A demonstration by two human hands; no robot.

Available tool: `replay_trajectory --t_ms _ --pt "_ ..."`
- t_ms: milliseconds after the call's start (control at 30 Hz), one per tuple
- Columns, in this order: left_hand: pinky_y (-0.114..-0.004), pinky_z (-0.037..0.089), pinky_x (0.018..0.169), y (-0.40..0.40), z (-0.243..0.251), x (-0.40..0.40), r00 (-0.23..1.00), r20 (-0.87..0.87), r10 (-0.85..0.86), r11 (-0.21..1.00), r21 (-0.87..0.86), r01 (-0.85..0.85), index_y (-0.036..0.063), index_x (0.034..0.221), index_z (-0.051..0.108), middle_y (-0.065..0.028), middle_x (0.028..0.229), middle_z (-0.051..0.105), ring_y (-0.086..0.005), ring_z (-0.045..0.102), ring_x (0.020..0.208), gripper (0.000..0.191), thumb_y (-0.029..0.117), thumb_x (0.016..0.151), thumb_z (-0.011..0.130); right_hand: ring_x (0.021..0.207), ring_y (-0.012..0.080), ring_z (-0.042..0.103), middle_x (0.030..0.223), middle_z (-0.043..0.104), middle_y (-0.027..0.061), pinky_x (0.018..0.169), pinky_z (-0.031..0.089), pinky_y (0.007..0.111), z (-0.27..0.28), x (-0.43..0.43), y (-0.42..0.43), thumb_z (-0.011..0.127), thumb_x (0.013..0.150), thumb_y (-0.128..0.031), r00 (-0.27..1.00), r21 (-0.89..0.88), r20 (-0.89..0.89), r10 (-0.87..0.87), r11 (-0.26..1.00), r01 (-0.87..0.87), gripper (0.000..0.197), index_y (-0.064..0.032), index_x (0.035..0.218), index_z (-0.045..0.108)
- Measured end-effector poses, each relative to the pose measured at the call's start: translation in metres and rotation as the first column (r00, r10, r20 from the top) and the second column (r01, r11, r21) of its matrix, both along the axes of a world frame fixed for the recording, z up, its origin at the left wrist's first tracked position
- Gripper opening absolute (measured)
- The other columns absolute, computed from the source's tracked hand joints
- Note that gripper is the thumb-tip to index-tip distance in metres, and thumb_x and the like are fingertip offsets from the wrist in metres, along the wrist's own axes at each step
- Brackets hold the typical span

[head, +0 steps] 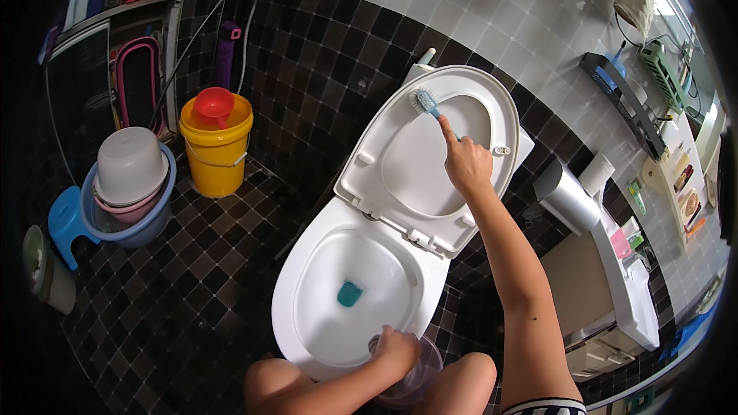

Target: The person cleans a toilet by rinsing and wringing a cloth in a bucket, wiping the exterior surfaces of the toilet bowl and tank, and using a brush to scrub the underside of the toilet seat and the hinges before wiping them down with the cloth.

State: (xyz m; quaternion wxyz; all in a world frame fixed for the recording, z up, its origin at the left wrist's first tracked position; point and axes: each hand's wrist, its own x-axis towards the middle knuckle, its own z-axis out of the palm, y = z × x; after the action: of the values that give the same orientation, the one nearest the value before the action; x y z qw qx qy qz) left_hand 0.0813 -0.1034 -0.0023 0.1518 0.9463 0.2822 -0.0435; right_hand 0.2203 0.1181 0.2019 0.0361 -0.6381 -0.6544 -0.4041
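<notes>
My right hand [468, 166] grips a blue-handled scrub brush [426, 102], index finger stretched along the handle. Its bristles touch the upper left part of the raised toilet seat [356, 172], which rests against the raised lid [429, 155]. Below is the white toilet bowl [323, 253], with blue-green water [349, 294] at the bottom. At the bowl's front right edge, my left hand [398, 351] is closed on a clear plastic container [428, 364]. My forearm and knee hide part of that container.
A yellow bucket [216, 161] holding a red dipper [214, 106] stands left on the dark tiled floor [207, 265]. Stacked basins [130, 161] and a blue stool [69, 225] are farther left. At right are a silver paper holder [568, 199] and a washbasin [637, 311].
</notes>
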Motion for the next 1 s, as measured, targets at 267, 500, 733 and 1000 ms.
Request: replay_trajectory --t_ms 267,500,733,1000 --pt "-0.039 0.044 0.078 -0.003 -0.002 0.001 1.000 -0.004 -0.007 0.994 0.109 0.008 0.0062 0.109 0.059 -0.0070 0.101 0.068 -0.0230 0.066 0.091 0.039 0.029 0.078 0.065 0.059 0.0304 0.063 0.072 0.062 0.0142 0.052 0.050 0.043 -0.006 -0.012 0.018 0.051 0.078 -0.005 0.996 0.075 -0.059 0.062 0.996 -0.057 0.071 -0.0301 0.142 0.036" --pt "-0.039 0.043 0.075 -0.002 0.000 0.002 0.999 0.002 -0.033 0.998 0.048 0.032 0.0040 0.111 0.058 -0.0081 0.100 0.068 -0.0232 0.067 0.090 0.032 0.023 0.085 0.054 0.058 0.0297 0.062 0.070 0.061 0.0137 0.053 0.050 0.042 0.003 -0.002 0.008 0.052 0.078 -0.006 0.998 -0.006 -0.067 0.000 1.000 -0.001 0.069 -0.0309 0.141 0.038" --pt "-0.039 0.043 0.074 -0.003 -0.009 0.003 1.000 0.026 0.002 0.991 0.130 -0.005 0.0037 0.107 0.060 -0.0087 0.097 0.068 -0.0235 0.067 0.086 0.030 0.024 0.085 0.054 0.059 0.0299 0.062 0.074 0.062 0.0144 0.052 0.050 0.042 -0.004 -0.009 0.016 0.050 0.079 -0.006 0.993 0.016 -0.092 0.076 0.997 -0.075 0.070 -0.0306 0.142 0.036" --pt "-0.041 0.042 0.078 -0.003 -0.010 0.001 0.994 0.109 0.015 0.997 0.069 -0.023 0.0087 0.096 0.067 -0.0071 0.099 0.067 -0.0226 0.066 0.090 0.020 0.015 0.084 0.053 0.053 0.0248 0.060 0.075 0.059 0.0120 0.044 0.047 0.038 -0.022 0.005 -0.027 0.050 0.082 -0.007 0.997 -0.085 -0.014 0.071 0.994 -0.072 0.066 -0.0305 0.142 0.037"
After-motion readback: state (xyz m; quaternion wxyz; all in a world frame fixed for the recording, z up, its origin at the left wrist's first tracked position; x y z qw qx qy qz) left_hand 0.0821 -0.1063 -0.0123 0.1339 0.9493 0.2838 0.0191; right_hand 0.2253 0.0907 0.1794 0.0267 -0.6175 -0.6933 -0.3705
